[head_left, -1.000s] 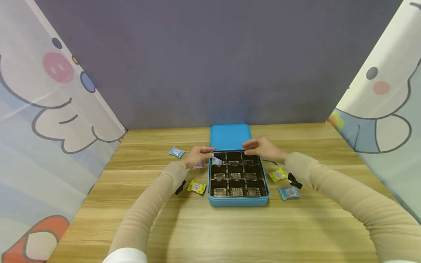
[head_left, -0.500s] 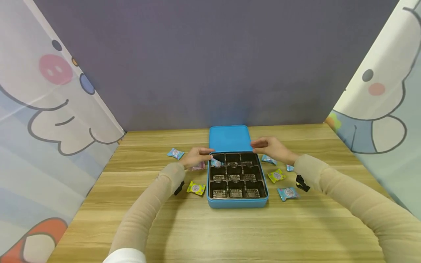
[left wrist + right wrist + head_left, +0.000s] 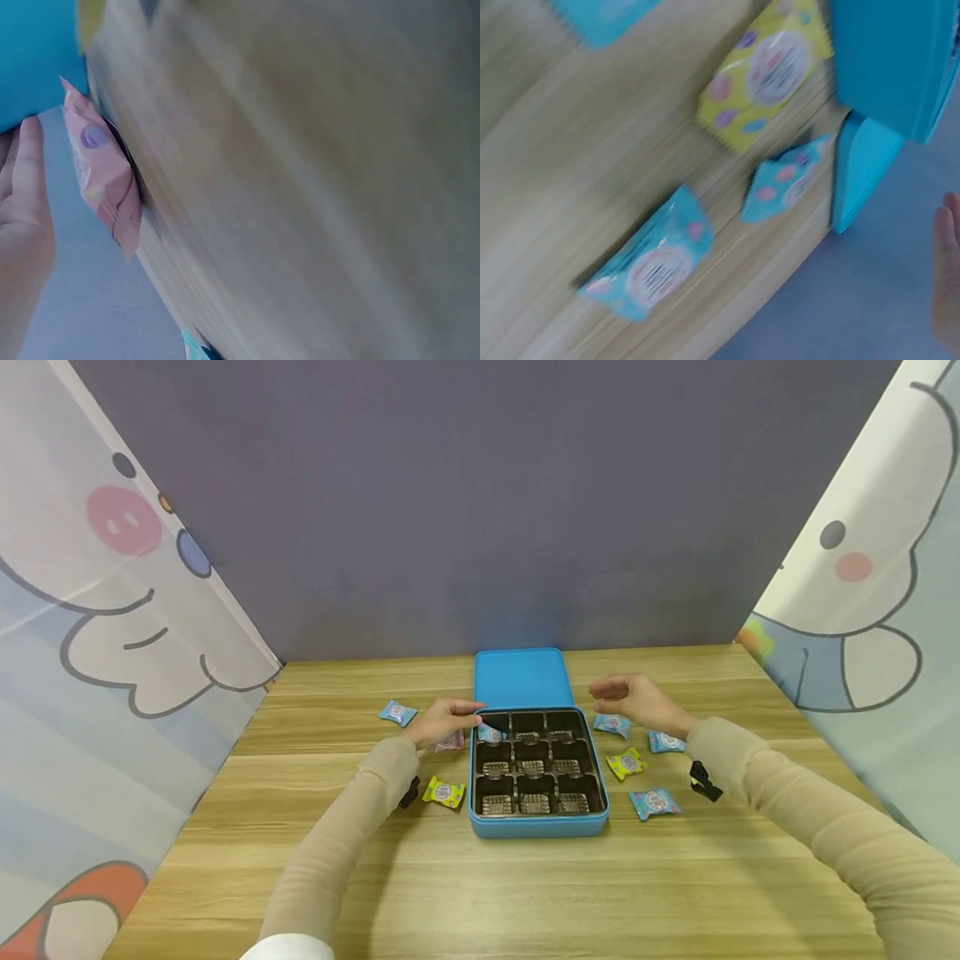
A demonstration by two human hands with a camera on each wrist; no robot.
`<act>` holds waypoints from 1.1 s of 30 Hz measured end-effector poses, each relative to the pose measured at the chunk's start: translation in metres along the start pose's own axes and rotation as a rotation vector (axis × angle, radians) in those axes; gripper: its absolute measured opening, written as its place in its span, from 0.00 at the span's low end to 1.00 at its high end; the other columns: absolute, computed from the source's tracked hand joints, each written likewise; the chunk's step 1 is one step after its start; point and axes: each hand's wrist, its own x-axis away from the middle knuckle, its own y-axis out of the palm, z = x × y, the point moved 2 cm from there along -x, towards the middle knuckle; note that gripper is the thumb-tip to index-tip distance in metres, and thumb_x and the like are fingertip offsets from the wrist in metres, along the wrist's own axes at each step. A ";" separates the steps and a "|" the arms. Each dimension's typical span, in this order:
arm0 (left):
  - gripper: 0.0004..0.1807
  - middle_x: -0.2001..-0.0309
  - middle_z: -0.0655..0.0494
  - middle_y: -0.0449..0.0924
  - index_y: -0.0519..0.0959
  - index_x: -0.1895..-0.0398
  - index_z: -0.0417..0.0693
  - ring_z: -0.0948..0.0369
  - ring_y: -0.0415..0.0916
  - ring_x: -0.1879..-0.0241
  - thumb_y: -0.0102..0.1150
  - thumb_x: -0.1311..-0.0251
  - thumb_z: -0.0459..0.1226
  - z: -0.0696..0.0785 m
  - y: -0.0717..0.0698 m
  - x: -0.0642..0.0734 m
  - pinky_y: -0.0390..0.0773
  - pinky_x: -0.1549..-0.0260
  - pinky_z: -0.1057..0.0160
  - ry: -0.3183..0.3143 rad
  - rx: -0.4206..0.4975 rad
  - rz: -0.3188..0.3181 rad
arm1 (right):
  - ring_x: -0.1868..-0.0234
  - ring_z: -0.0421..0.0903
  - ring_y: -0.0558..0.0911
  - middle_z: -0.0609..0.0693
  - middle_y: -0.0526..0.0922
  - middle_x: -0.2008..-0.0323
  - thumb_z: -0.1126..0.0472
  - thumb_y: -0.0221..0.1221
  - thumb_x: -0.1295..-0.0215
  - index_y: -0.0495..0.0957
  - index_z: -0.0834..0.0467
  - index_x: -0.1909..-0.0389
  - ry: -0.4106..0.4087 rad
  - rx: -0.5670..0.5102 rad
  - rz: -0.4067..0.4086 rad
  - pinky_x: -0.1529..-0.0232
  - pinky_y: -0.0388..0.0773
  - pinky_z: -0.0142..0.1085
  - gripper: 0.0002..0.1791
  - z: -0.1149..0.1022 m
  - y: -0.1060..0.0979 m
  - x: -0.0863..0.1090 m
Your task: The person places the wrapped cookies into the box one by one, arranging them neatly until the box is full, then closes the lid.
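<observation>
A blue tin box [image 3: 538,827] stands on the table with its lid [image 3: 521,677] lying back behind it. Inside is a black tray [image 3: 531,758] with several compartments; a blue-wrapped candy [image 3: 491,733] leans in the far-left one. My left hand [image 3: 442,721] rests at the box's far-left corner, fingers fairly straight against its blue side in the left wrist view. Beside that hand lies a pink candy [image 3: 101,165]. To the right of the box, my right hand [image 3: 636,700] hovers with loose fingers, holding nothing. Below it is a blue candy [image 3: 612,725].
A yellow candy [image 3: 444,792] and a blue candy [image 3: 398,712] lie left of the box. On the right are a yellow candy [image 3: 626,763] and blue candies [image 3: 654,802], one near the right wrist [image 3: 666,742]. A grey wall [image 3: 495,510] rises behind the table.
My right hand has moved right, away from the box's far-right corner, uncovering blue candies there. The left hand stays at the far-left corner. The head view has shifted slightly.
</observation>
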 end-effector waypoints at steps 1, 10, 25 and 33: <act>0.25 0.39 0.53 0.70 0.69 0.38 0.53 0.57 0.76 0.59 0.53 0.38 0.46 0.001 0.000 0.000 0.76 0.56 0.56 0.002 0.012 -0.004 | 0.45 0.57 0.74 0.62 0.73 0.44 0.59 0.58 0.38 0.70 0.62 0.43 0.004 0.001 0.000 0.47 0.74 0.47 0.23 0.002 -0.001 0.001; 0.24 0.41 0.51 0.72 0.69 0.38 0.51 0.53 0.73 0.78 0.53 0.37 0.44 0.003 0.001 0.003 0.77 0.76 0.59 -0.016 0.076 0.006 | 0.44 0.59 0.72 0.65 0.71 0.43 0.59 0.58 0.38 0.69 0.64 0.43 0.022 0.035 0.010 0.46 0.73 0.49 0.24 0.015 -0.010 0.001; 0.23 0.40 0.54 0.71 0.69 0.37 0.53 0.55 0.70 0.80 0.51 0.36 0.44 0.001 0.004 0.002 0.76 0.75 0.60 -0.033 0.088 0.023 | 0.45 0.59 0.73 0.65 0.72 0.43 0.56 0.59 0.39 0.69 0.66 0.42 0.070 0.120 -0.026 0.46 0.72 0.49 0.27 0.030 -0.016 -0.005; 0.24 0.40 0.53 0.70 0.69 0.38 0.52 0.56 0.71 0.79 0.52 0.37 0.44 0.001 0.004 0.002 0.74 0.80 0.61 -0.033 0.127 0.019 | 0.46 0.61 0.73 0.67 0.72 0.45 0.60 0.59 0.39 0.68 0.71 0.43 0.083 0.149 -0.054 0.45 0.71 0.51 0.26 0.045 -0.010 -0.006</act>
